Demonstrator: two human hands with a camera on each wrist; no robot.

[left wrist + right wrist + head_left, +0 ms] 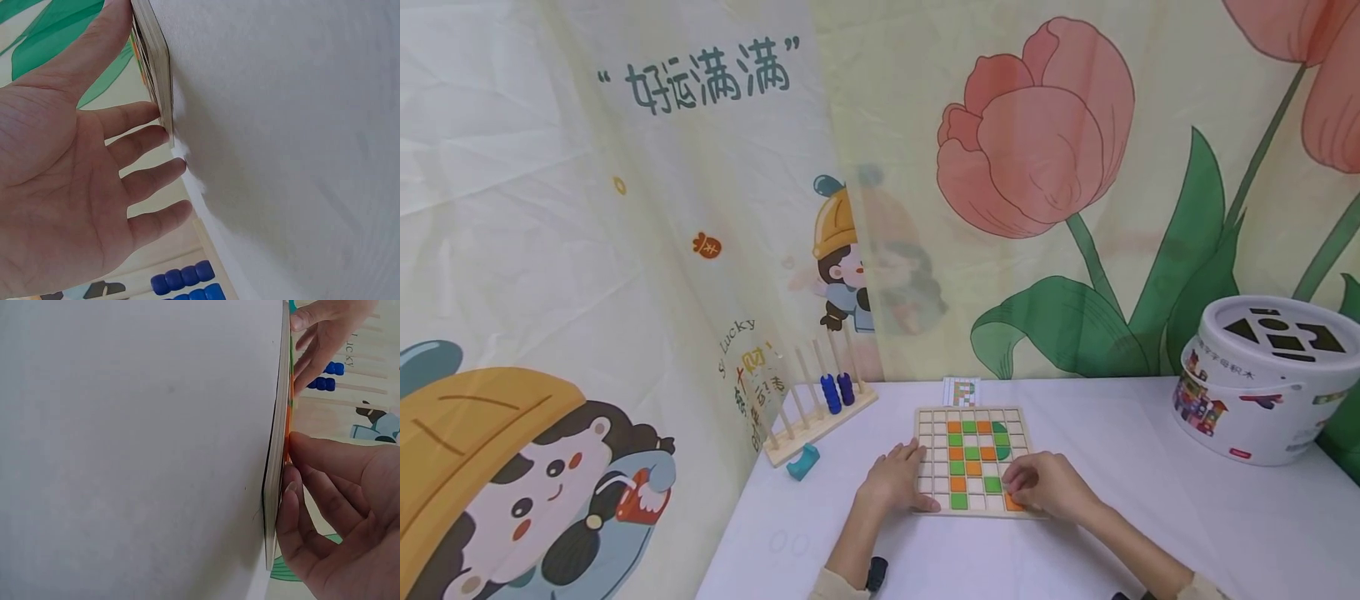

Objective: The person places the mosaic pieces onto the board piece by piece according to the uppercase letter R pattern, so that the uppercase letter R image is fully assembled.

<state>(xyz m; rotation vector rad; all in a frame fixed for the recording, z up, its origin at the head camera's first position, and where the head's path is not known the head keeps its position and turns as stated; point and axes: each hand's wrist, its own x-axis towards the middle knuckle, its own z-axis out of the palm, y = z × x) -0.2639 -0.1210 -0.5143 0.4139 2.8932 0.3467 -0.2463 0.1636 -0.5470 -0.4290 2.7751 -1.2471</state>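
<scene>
A wooden grid board (927,467) lies on the white table, with orange and green square tiles and rounded green pieces (1000,440) set in its cells. My left hand (891,479) rests along the board's left side, thumb at the near left corner, fingers spread; the left wrist view shows its palm (62,181) facing the board edge. Over the near right corner, my right hand (1052,483) pinches an orange tile (1013,502) with bent fingers, partly covering it. In the right wrist view, thumb and fingertips of that hand (344,506) meet at the board's edge.
Behind the board stands a small pattern card (961,392). To the left are a wooden peg rack (812,423) with blue beads (831,393) and a teal piece (803,462). A white lidded bucket (1247,408) stands at right. A printed curtain (895,100) hangs behind.
</scene>
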